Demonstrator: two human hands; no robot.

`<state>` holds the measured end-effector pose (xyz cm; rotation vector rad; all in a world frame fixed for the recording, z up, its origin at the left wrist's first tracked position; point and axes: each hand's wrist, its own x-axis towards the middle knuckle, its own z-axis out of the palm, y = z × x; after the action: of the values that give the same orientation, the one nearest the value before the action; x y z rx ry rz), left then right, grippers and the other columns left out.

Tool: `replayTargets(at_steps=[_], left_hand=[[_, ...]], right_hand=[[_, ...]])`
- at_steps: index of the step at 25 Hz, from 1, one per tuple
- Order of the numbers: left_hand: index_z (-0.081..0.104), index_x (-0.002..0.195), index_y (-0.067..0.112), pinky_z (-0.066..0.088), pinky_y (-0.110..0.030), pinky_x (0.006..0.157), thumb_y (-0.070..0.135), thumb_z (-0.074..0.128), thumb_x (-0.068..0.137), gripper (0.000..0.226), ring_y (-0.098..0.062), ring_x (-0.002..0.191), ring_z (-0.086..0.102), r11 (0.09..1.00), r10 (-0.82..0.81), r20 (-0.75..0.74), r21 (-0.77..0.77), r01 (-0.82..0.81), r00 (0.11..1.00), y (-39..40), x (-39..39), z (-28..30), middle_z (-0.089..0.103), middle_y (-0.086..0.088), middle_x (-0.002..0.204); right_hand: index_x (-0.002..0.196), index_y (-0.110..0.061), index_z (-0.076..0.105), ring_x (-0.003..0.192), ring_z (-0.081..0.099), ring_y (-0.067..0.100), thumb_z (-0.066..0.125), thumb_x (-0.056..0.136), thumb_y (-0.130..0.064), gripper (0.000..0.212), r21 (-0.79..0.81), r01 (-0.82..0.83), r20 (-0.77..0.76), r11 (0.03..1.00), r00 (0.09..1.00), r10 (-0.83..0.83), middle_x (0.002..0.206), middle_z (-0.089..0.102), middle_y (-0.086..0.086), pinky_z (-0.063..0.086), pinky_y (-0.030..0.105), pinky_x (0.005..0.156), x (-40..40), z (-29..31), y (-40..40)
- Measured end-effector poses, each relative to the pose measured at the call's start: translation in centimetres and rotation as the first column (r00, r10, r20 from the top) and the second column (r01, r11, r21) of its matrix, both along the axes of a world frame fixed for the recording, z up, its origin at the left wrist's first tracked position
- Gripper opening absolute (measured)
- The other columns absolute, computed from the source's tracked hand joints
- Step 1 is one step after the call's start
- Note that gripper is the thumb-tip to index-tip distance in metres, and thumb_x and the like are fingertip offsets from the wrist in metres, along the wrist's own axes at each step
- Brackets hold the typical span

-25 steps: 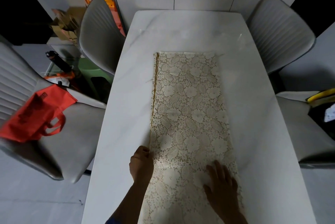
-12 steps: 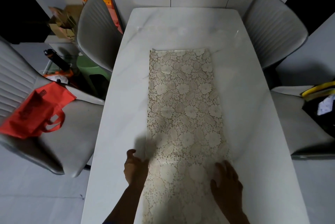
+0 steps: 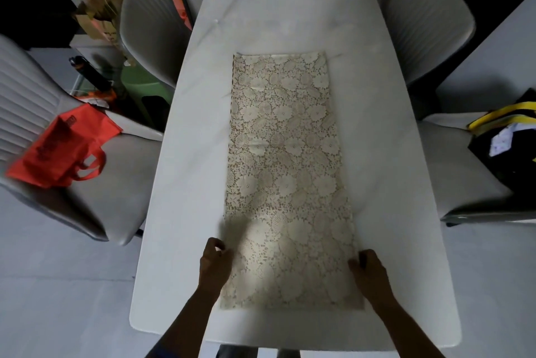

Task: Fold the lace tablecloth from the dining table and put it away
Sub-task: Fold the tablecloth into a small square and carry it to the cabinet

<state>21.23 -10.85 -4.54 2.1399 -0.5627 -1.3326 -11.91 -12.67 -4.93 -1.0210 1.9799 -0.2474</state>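
Lying lengthwise down middle of white table [image 3: 185,183], lace tablecloth [image 3: 287,172] sits folded into long narrow strip, flat, near end just short of table's near edge. Left hand [image 3: 214,263] at strip's left edge near that end, fingers curled, apparently pinching edge. Right hand [image 3: 369,269] at right edge opposite, fingers curled onto cloth; whether it grips, cannot tell. Grey chairs flank table on both sides. Red bag [image 3: 59,146] lies on seat of near left chair [image 3: 95,201]. Black-and-yellow bag [image 3: 504,140] on near right chair.
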Motion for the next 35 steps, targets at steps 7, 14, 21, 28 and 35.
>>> replayTargets(at_steps=[7,14,21,28,35], left_hand=[[0.073,0.088,0.000,0.043,-0.016,0.045,-0.004,0.055,0.090,0.019,-0.012,0.048,0.059,0.971,-0.026,-0.344,0.214,0.106,0.939,6.4,2.4,3.3,0.065,-0.004,0.058],[0.070,0.078,-0.001,0.051,-0.026,0.067,-0.003,0.051,0.077,0.019,-0.022,0.071,0.071,0.962,0.251,-0.566,0.057,-0.266,0.785,2.4,4.0,5.1,0.069,-0.021,0.080],[0.065,0.100,-0.013,0.032,-0.016,0.034,-0.002,0.061,0.089,0.016,-0.018,0.035,0.050,0.956,0.294,-0.245,0.089,-0.281,0.924,-1.7,2.7,0.3,0.070,-0.025,0.075],[0.060,0.116,0.008,0.055,-0.032,0.066,-0.001,0.062,0.090,0.029,-0.030,0.076,0.069,0.925,0.341,-0.298,-0.062,-0.374,0.892,-1.2,2.8,-0.8,0.075,-0.019,0.093],[0.062,0.109,0.016,0.055,-0.037,0.072,0.010,0.081,0.074,0.040,-0.025,0.079,0.066,1.000,0.026,0.238,-0.009,-0.024,0.971,4.7,0.8,-1.1,0.069,-0.005,0.087]], right_hand=[[0.094,-0.019,0.075,0.079,0.070,0.035,0.065,0.082,0.000,0.025,0.188,0.139,0.323,0.972,0.926,-0.195,0.092,0.072,0.020,0.055,0.032,0.055,-5.2,2.0,5.8],[0.114,-0.010,0.068,0.109,0.066,0.034,0.054,0.083,-0.005,0.034,0.283,0.343,0.645,0.896,0.623,-0.442,0.120,0.070,0.012,0.053,0.045,0.082,-5.1,4.5,-0.7],[0.106,-0.005,0.062,0.067,0.067,0.029,0.067,0.085,-0.004,0.021,0.237,0.411,0.464,0.881,0.749,-0.474,0.083,0.073,0.014,0.055,0.030,0.056,1.6,2.0,-8.1],[0.106,-0.015,0.060,0.064,0.065,0.025,0.064,0.085,-0.001,0.026,0.032,0.520,0.464,0.854,0.749,-0.473,0.084,0.071,0.013,0.056,0.029,0.057,2.5,-0.6,-6.8],[0.118,-0.012,0.056,0.079,0.061,0.025,0.065,0.085,-0.007,0.034,-0.225,0.038,-0.080,0.974,0.995,-0.058,0.097,0.065,0.009,0.044,0.029,0.067,2.5,-1.2,-2.5]])
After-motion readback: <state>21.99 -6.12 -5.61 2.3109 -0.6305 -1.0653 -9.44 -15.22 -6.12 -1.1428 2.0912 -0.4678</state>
